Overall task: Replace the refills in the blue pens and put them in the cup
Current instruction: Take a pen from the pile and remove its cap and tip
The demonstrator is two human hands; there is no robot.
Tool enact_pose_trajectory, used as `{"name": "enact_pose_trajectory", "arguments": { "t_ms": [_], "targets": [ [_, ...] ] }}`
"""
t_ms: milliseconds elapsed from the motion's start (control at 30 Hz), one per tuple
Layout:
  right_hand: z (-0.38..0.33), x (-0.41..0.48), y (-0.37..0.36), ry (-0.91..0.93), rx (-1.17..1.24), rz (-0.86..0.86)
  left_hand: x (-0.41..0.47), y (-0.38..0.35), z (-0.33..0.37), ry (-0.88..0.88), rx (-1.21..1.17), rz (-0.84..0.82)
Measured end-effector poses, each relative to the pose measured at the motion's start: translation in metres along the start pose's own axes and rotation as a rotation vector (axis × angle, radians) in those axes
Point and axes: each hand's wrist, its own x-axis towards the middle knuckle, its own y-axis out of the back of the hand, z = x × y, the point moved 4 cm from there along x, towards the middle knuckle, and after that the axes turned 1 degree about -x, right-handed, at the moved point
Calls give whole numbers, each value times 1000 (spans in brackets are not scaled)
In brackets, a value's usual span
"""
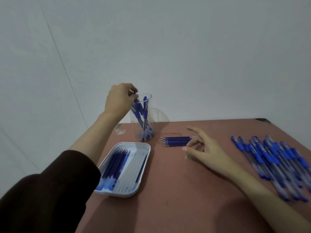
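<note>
The left hand (120, 100) is reaching to about 11 o'clock on the worktop (176, 190), its fingers curling round the top end of a blue pen (138, 108) that is standing tip down inside the cup (149, 96). The right hand (204, 148) is hovering spread and loose at about 1 o'clock, holding nothing, its fingertips just beside the near end of the loose refills (175, 141). Judging by its look, such a pen is handling light and stiff, with a smooth barrel that is likely slipping a little. The blue rubber grip or the capped top is looking like the surest place to pinch it. The refills are looking thin and easy to roll, so taking one near its middle is seeming wise. The cup is clear, narrow-waisted and tall, and is probably tipping easily if a pen is dropped in hard. The pens are showing clear barrels, blue caps and blue grips. Several are already leaning in the cup, while a pile of pens (272, 158) is lying at 3 o'clock. At 8 o'clock a white tray (134, 143) is holding more refills (116, 163).
</note>
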Motion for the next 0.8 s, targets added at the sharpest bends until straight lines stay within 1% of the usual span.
{"name": "enact_pose_trajectory", "arguments": {
  "t_ms": [67, 133, 233, 300, 367, 433, 467, 533, 600, 667, 733, 800],
  "targets": [
    [-2, -1, 0, 5, -9, -9, -1, -5, 0, -3, 96, -88],
    [-4, -1, 0, 4, -7, -15, -5, -8, 2, 28, 106, -145],
    [-3, -1, 0, 1, -24, -12, -8, -6, 4, 47, 86, -144],
    [-2, 0, 1, -2, -55, -4, -9, -3, 8, -15, 58, -99],
    [-1, 1, 4, -12, -90, 26, -15, -3, 17, -98, 40, 3],
    [0, 1, 12, -7, -177, 80, -29, -8, 33, -189, 17, 88],
    [0, 1, 16, 3, -239, 105, -38, -13, 42, -223, -7, 98],
    [1, 1, 24, 10, -388, 136, -60, -30, 61, -268, -89, 31],
    [5, 2, 34, -3, -571, 170, -83, -53, 73, -260, -189, -77],
    [10, 3, 45, -45, -706, 216, -104, -76, 78, -243, -234, -150],
    [13, 3, 56, -91, -743, 263, -120, -94, 79, -197, -254, -188],
    [15, 2, 66, -146, -773, 301, -130, -104, 79, -135, -306, -191]
  ]
}}
